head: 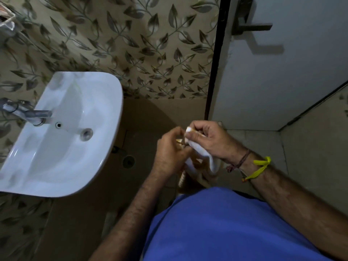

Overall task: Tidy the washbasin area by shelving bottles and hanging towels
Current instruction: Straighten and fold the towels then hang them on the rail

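Hidden: towel (pixel 195 159) mostly covered by hands (lower end blurred).
L hand (pixel 170 153): fingers curled, gripping towel.
R hand (pixel 209 140): pinching towel's top edge.

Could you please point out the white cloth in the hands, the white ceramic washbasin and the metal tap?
white cloth (pixel 211 163), head view, on its hanging lower end.
white ceramic washbasin (pixel 111 102), head view, on its right rim.
metal tap (pixel 37 114), head view, on the spout.

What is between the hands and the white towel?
Nothing is. The right hand and the left hand both already grip the small white cloth towel, held in the air beside the white ceramic washbasin. No hanging rail is in view.
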